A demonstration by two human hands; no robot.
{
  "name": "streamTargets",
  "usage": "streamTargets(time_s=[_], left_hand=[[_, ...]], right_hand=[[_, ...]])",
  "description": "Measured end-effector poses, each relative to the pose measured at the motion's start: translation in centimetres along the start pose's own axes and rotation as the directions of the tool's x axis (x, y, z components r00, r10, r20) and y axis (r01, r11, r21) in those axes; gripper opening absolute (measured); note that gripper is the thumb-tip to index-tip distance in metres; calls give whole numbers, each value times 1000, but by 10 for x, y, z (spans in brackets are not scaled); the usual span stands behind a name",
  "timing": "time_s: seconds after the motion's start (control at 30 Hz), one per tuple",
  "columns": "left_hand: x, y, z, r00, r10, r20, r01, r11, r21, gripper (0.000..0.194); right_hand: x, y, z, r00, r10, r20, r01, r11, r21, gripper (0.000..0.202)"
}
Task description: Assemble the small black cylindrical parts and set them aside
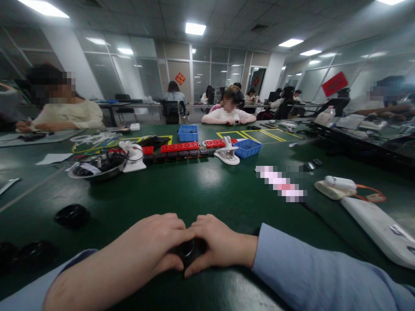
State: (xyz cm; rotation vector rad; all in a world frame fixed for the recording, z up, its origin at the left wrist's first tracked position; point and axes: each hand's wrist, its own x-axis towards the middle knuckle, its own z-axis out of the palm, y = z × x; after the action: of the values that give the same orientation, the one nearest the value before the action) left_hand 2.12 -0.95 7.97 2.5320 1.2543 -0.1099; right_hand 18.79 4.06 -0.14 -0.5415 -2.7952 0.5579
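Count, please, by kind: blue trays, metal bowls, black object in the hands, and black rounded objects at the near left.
Blue trays: 2
Metal bowl: 1
Black object between left hand and right hand: 1
Black rounded objects, near left: 3
Total: 7

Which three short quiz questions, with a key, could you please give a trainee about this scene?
1. Multiple choice: what is between the left hand and the right hand?
A) a sheet of paper
B) a black object
C) a blue tray

2. True or false: there are things in the metal bowl.

3. Fill in the missing colour: the tabletop is dark ____.

Key: 1. B; 2. true; 3. green.
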Motion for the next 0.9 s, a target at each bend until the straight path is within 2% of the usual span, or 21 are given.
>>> streamTargets(time_s=[0.07, 0.23, 0.37, 0.5, 0.67, 0.83, 0.9], left_hand=[[1, 2, 2, 999, -36, -38, 37, 999, 30, 28], [8, 13, 9, 963, -217, -162, 241, 960, 145, 17], [13, 18, 22, 950, -229, -211, 291, 895, 338, 21], [15, 14, 30, 946, -185, -266, 282, 877, 390, 32], [16, 8, 28, 943, -153, -296, 261, 893, 368, 36], [13, 4, 21, 951, -109, -289, 194, 939, 284, 39], [10, 1, 15, 958, -59, -281, 122, 969, 214, 42]], right_hand=[[0, -1, 0, 1000, 31, 1, -31, 999, 8, 48], [1, -2, 6, 985, 160, -60, -158, 987, 35, 46], [1, -3, 9, 970, 217, -107, -215, 976, 29, 37], [1, -4, 8, 960, 242, -142, -238, 970, 45, 36], [1, -5, 7, 956, 243, -163, -233, 969, 79, 36], [1, -1, 7, 964, 217, -152, -200, 972, 122, 39], [0, 0, 7, 973, 172, -152, -149, 977, 150, 42]])
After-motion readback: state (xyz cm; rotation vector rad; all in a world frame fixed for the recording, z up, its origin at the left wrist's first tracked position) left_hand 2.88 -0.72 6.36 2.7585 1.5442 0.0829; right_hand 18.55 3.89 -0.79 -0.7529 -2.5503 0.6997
